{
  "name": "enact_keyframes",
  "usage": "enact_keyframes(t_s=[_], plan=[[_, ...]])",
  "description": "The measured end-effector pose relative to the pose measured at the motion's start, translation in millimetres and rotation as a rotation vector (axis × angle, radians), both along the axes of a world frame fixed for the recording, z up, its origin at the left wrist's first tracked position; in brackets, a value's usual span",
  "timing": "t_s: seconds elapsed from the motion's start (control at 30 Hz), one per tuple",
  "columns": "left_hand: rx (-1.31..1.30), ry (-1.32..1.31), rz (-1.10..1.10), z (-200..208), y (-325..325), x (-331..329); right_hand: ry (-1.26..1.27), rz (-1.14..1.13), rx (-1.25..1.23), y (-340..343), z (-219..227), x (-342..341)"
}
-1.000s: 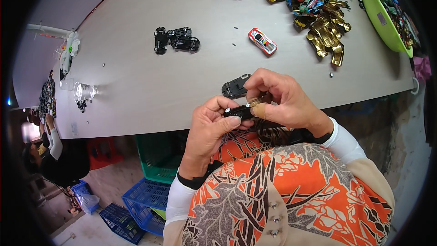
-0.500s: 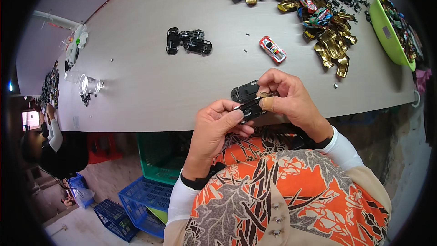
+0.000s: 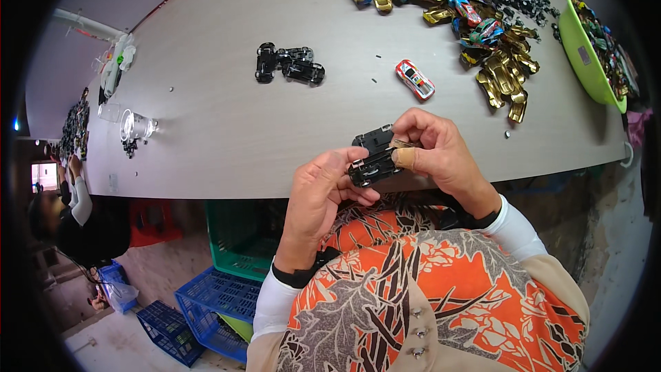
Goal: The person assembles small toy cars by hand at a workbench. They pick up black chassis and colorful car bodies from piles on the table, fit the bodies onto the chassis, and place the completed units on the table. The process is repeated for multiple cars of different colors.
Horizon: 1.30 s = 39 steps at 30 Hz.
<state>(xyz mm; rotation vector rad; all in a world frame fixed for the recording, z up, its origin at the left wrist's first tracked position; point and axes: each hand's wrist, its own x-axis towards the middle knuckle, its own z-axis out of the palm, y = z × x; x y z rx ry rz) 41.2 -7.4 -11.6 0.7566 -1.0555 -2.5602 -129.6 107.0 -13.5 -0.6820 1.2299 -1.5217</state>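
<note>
Right now, your left hand holds the left end of a black plastic toy-car chassis between its upper and lower fingers, just over the table's near edge. Your right hand is in a narrow pinch at the other end, with a small, thin brownish piece between thumb and index finger; its exact shape is hidden from you. Your right thumb wears a tan wrap.

Just behind the held chassis, a second black chassis lies on the pale grey table. Farther off sits a red-and-white toy car with coloured graphics on top, too small for you to read. To its left is a cluster of black chassis; to its right, a heap of shiny gold car bodies mixed with printed coloured ones.

At the far right, a lime-green plastic basin full of small parts carries a small greyish label, its writing illegible. A clear plastic cup stands at your left.
</note>
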Motion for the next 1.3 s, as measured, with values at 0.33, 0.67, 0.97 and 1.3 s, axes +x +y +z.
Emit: enact_keyframes(t_s=[0.33, 0.67, 0.97, 1.3], plan=[[-0.901, -0.454, 0.142, -3.0, -19.7, 18.2, 0.381, -0.208, -0.075, -4.8, -4.1, 5.7], [-1.550, -0.544, 0.247, -2.1, -39.3, 35.4, 0.554, -0.225, -0.012, 7.2, -11.0, -6.3], [-1.421, -0.404, 0.330, -7.9, -37.0, -12.2, 0.669, -0.260, -0.042, 7.5, -16.2, -9.8], [-1.742, -0.385, 0.165, -3.1, -37.8, -20.1, 0.746, -0.351, -0.037, 5.2, -12.5, -12.3]])
